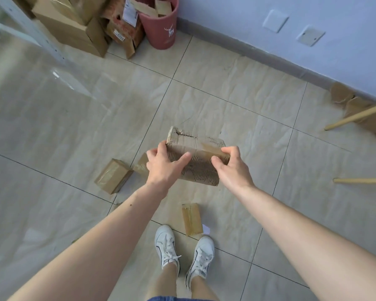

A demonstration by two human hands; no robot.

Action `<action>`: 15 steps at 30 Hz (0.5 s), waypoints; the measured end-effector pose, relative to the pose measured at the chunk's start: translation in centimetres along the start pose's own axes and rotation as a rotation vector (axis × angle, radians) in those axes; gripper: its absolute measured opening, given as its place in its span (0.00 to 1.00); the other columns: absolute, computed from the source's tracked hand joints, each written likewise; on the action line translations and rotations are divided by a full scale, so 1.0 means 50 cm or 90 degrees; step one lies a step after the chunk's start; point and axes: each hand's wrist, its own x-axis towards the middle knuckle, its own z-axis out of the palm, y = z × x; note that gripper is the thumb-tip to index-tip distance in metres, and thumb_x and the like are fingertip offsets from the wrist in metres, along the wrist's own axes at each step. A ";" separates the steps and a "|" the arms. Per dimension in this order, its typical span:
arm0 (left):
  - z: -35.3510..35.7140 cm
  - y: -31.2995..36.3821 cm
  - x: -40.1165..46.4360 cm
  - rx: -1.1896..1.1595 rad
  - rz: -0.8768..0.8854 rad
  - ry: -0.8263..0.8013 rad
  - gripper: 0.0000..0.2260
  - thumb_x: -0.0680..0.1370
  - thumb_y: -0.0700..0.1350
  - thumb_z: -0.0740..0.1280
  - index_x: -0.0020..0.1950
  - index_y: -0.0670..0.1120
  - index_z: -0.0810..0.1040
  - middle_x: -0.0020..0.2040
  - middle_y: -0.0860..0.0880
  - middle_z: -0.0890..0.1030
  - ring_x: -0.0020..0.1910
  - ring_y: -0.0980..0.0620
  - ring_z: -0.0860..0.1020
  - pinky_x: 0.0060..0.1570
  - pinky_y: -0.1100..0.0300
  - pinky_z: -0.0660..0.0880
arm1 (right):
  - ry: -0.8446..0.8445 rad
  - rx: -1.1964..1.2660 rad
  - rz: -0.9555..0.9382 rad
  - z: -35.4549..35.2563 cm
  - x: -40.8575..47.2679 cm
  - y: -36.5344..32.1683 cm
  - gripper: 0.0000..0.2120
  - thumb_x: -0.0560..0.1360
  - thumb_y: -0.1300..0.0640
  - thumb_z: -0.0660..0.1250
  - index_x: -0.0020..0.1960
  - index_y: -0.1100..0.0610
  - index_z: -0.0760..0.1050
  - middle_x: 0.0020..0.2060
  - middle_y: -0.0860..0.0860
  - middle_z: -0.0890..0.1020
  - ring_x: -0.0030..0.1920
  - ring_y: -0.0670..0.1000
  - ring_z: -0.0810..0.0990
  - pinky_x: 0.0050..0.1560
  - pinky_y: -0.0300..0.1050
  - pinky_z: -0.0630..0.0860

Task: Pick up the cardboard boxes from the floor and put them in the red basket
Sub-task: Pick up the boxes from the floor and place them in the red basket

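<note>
A worn, torn cardboard box (199, 158) is held above the tiled floor in the middle of the head view. My left hand (162, 165) grips its left end, thumb across the near face. My right hand (231, 167) grips its right end. The red basket (160, 29) stands far ahead by the wall, with several cardboard pieces inside. On the floor lie a small taped box (113, 175) to the left, a cardboard piece (142, 165) partly hidden behind my left hand, and a narrow taped box (192, 218) near my white shoes.
Large cardboard boxes (74, 25) are piled left of the basket, next to a white frame (34, 31). Wooden legs (356, 117) and cardboard scraps (341, 93) sit at the right by the wall. My shoes (183, 250) stand on the tiles below.
</note>
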 end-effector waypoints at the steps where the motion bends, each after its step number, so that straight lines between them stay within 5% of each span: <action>1: -0.019 0.005 -0.020 -0.005 0.005 0.009 0.31 0.65 0.65 0.68 0.66 0.58 0.67 0.62 0.51 0.63 0.66 0.43 0.67 0.62 0.41 0.74 | -0.002 -0.005 -0.009 -0.009 -0.021 -0.014 0.20 0.79 0.48 0.63 0.68 0.52 0.66 0.61 0.53 0.78 0.61 0.57 0.77 0.58 0.46 0.72; 5: -0.084 0.008 -0.102 -0.022 0.035 0.068 0.27 0.72 0.57 0.70 0.69 0.58 0.67 0.64 0.49 0.65 0.68 0.44 0.63 0.66 0.45 0.69 | -0.017 -0.030 -0.056 -0.029 -0.093 -0.056 0.19 0.79 0.48 0.61 0.68 0.51 0.67 0.61 0.53 0.78 0.60 0.56 0.76 0.53 0.44 0.69; 11: -0.156 -0.054 -0.225 -0.101 0.060 0.131 0.26 0.74 0.53 0.70 0.71 0.59 0.68 0.67 0.51 0.69 0.68 0.47 0.61 0.56 0.56 0.63 | -0.052 -0.093 -0.155 -0.013 -0.197 -0.093 0.17 0.80 0.49 0.61 0.66 0.52 0.68 0.60 0.54 0.79 0.60 0.57 0.76 0.55 0.45 0.69; 15: -0.229 -0.140 -0.302 -0.155 0.034 0.176 0.26 0.69 0.57 0.72 0.67 0.64 0.71 0.62 0.52 0.74 0.67 0.48 0.66 0.63 0.54 0.68 | -0.088 -0.142 -0.225 0.044 -0.272 -0.113 0.17 0.79 0.48 0.61 0.66 0.51 0.70 0.61 0.52 0.79 0.62 0.56 0.76 0.57 0.45 0.69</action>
